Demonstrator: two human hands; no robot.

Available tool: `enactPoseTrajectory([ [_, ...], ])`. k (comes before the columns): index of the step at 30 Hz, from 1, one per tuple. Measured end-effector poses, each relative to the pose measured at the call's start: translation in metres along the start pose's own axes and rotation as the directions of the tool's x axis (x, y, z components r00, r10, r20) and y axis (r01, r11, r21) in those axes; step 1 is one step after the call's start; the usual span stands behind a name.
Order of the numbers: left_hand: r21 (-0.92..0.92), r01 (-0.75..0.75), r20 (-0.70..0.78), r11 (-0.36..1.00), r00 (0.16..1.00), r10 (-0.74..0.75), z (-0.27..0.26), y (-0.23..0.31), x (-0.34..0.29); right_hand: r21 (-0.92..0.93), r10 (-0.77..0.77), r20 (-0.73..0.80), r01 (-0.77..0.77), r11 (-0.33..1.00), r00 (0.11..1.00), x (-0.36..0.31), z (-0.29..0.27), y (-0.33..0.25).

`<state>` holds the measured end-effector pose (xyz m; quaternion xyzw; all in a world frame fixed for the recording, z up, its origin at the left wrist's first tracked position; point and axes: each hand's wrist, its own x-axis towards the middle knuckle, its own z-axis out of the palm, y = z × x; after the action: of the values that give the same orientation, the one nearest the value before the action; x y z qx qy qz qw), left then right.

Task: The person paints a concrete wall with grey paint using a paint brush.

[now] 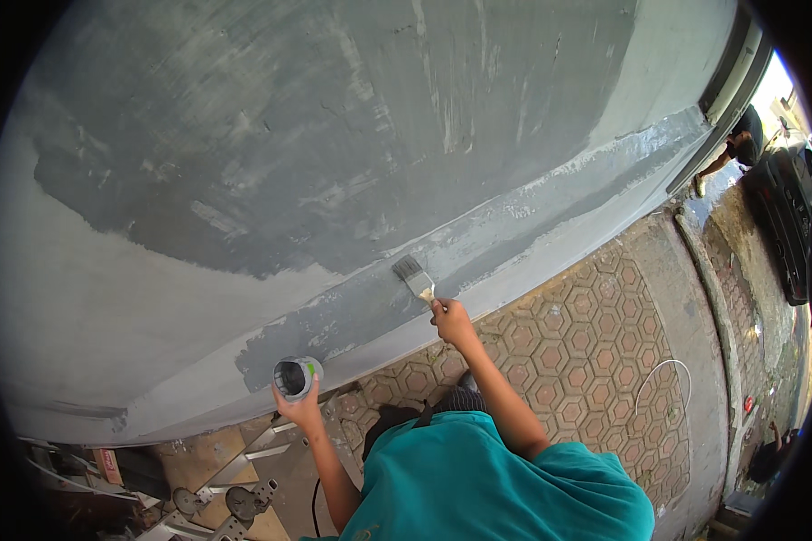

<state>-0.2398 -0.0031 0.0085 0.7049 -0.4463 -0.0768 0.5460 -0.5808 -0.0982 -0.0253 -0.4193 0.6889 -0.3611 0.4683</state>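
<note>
My right hand (451,321) is closed around the handle of a flat paintbrush (415,278). Its dark grey bristles point up and left, over the lower grey strip of the wall (514,216); whether they touch it I cannot tell. In my left hand (303,410) is a small open paint can (292,378), with dark grey inside and a bit of green on its side. I hold it close to the foot of the wall. Dark grey paint covers a large streaky patch above and a band below, with paler grey around them.
Hexagonal paving (568,352) runs along the wall's foot. At lower left are a metal ladder (244,460) and piled items. A white cable (666,362) curves over the ground at right. Farther right are a dark car (780,225) and a crouching person (744,144).
</note>
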Motion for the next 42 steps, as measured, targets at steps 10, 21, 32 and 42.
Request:
enactPoseTrajectory([
  [10, -0.116, 0.019, 0.079, 0.993, 0.997, -0.01, 0.011, 0.005, 0.013, 0.16, 0.007, 0.069, -0.018, 0.987, 0.998, 0.02, 0.0, -0.099],
  [21, -0.184, -0.038, 0.142, 0.982, 0.988, 0.065, -0.018, -0.008, 0.048, 0.192, 0.117, 0.093, -0.133, 0.972, 0.989, -0.017, 0.029, -0.075],
  [32, -0.308, 0.005, 0.189, 0.951, 0.98, 0.057, -0.047, -0.038, 0.076, 0.173, 0.052, -0.282, -0.003, 0.985, 0.958, 0.003, 0.051, -0.061],
  [42, -0.256, -0.059, 0.183, 0.965, 0.977, 0.108, -0.071, -0.067, 0.089, 0.209, -0.032, -0.608, 0.199, 0.958, 0.793, 0.002, 0.043, -0.034],
])
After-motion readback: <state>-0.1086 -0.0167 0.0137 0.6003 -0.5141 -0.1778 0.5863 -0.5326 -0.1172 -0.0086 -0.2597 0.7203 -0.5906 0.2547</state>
